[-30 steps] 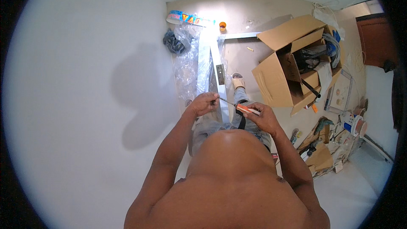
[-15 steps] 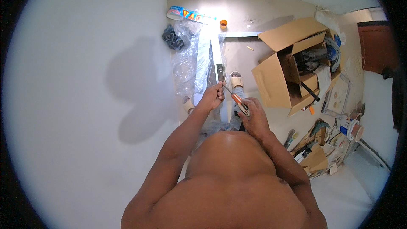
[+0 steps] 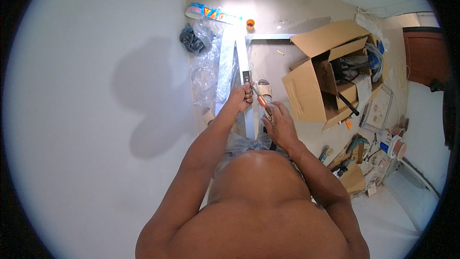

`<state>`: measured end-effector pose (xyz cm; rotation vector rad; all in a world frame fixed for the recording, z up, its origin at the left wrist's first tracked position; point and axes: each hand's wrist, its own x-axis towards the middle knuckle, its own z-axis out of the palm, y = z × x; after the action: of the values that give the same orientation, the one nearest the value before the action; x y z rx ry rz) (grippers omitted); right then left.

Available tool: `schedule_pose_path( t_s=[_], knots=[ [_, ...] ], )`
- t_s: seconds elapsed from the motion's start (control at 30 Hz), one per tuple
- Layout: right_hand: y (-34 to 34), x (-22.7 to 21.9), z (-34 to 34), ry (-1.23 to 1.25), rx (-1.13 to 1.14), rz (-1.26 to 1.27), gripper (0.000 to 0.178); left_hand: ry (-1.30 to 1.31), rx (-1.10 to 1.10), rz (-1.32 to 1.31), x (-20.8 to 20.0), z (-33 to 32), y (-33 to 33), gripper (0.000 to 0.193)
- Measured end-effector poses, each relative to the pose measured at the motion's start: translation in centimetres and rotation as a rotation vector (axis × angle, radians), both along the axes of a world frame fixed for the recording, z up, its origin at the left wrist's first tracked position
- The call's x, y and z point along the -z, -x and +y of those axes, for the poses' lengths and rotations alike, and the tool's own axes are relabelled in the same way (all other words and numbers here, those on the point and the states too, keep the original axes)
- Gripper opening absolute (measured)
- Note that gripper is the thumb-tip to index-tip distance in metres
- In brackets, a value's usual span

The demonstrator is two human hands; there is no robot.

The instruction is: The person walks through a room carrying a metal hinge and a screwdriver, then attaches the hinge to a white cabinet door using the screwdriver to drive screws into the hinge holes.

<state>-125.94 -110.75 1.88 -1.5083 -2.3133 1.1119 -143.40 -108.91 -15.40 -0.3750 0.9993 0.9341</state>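
Observation:
A long white bar (image 3: 243, 57) runs from the far floor toward my body, a dark plate (image 3: 247, 76) set on its face. My left hand (image 3: 239, 98) is closed around the bar just below that plate. An orange-and-black handled screwdriver (image 3: 263, 103) is in my right hand (image 3: 282, 125), its shaft slanting up and left toward my left fingertips. Those fingers hide the screwdriver's tip. Left of the bar lies a second, plastic-wrapped white length (image 3: 226, 67).
An open cardboard box (image 3: 306, 91) with cables inside stands to the right. Clear plastic sheeting (image 3: 203, 74), a dark bundle (image 3: 192, 41) and an orange cup (image 3: 250, 24) lie farther off. Another white bar (image 3: 273, 36) crosses the floor. Tools and a white bucket (image 3: 390, 144) sit lower right.
Both hands have moved slightly up and left in the picture with the screwdriver, whose handle now stands a little steeper. The whole view has shifted slightly.

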Motion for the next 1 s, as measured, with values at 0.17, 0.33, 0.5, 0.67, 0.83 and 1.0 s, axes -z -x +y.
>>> schedule_pose_path(
  t_s=[0.17,0.33,0.5,0.67,0.83,1.0],
  knots=[
    [0.03,-0.06,0.24,0.010,0.002,0.017,0.042,0.014,-0.017,-0.029,0.00,-0.07,0.11,0.022],
    [0.24,-0.11,0.46,0.040,0.023,0.015,0.042,-0.004,-0.042,-0.064,0.04,-0.17,0.08,0.020],
    [0.35,-0.20,0.53,0.059,0.043,0.003,0.041,-0.001,-0.041,-0.041,0.11,-0.18,0.05,0.024],
    [0.30,-0.21,0.67,0.049,0.037,-0.007,0.038,-0.002,-0.069,-0.064,0.18,-0.30,0.02,0.026],
    [0.38,-0.25,0.83,0.022,0.042,0.044,0.037,-0.003,-0.043,-0.055,0.17,-0.25,0.05,0.021],
    [0.49,-0.38,1.03,0.028,0.045,0.038,0.036,0.001,-0.046,-0.034,0.04,-0.21,0.02,0.024]
  ],
)
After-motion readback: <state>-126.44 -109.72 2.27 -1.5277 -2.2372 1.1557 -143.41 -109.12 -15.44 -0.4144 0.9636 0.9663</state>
